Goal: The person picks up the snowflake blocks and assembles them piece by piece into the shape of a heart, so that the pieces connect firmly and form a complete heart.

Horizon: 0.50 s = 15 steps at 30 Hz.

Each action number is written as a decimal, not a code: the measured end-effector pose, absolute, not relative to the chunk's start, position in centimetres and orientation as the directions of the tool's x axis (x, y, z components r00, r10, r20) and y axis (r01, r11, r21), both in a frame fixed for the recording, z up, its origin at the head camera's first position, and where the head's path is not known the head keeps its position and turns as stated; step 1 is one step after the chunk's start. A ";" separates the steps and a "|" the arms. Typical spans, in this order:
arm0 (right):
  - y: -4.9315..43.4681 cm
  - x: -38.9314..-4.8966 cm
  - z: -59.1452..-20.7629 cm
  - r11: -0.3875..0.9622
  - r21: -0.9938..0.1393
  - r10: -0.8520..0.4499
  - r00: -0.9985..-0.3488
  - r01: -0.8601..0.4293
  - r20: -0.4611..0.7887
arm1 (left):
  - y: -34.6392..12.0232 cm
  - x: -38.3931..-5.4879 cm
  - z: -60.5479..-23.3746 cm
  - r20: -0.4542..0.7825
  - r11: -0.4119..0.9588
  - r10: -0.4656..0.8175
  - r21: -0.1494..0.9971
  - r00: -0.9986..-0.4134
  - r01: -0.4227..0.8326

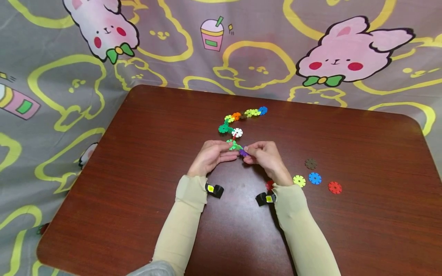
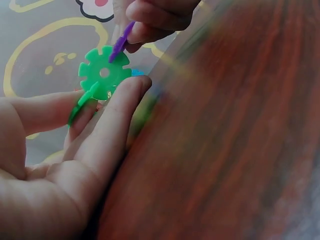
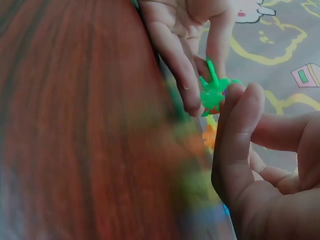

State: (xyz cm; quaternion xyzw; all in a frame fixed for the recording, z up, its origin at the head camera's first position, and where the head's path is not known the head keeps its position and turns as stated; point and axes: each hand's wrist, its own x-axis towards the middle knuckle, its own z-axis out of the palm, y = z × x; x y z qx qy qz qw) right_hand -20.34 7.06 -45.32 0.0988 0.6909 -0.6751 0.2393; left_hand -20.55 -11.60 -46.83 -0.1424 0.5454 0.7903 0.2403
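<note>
My left hand [image 1: 210,156] pinches a bright green notched disc [image 1: 231,144] at the near end of a chain of notched plastic discs. A second green disc [image 2: 95,72] is joined to it at an angle, facing the left wrist view. Between thumb and fingers, my right hand [image 1: 267,156] grips a purple notched disc [image 2: 120,42], seen edge-on at the second green disc's rim. From the hands the chain bends away across the table, past a white disc [image 1: 237,133] and a dark green disc [image 1: 223,129], to a blue disc [image 1: 263,110] at its far end.
Loose discs lie on the brown table [image 1: 138,153] to the right: brown [image 1: 310,164], yellow [image 1: 299,181], blue [image 1: 315,178] and red [image 1: 335,187]. Another red disc [image 1: 269,185] is partly hidden by my right wrist. A patterned curtain [image 1: 255,34] hangs behind the table.
</note>
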 end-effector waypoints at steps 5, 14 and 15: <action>7.1 -20.4 -45.4 0.037 -0.891 -0.205 -0.869 0.453 -0.450 | -11.9 -20.6 -46.9 -0.473 -0.303 0.262 0.787 -0.841 -0.538; 7.4 -20.4 -45.4 0.068 -0.909 -0.257 -0.873 0.411 -0.414 | -11.9 -20.7 -46.8 -0.460 -0.284 0.294 0.795 -0.838 -0.536; 7.5 -20.4 -45.4 0.066 -0.911 -0.262 -0.874 0.407 -0.410 | -11.9 -20.7 -46.8 -0.461 -0.282 0.292 0.796 -0.838 -0.536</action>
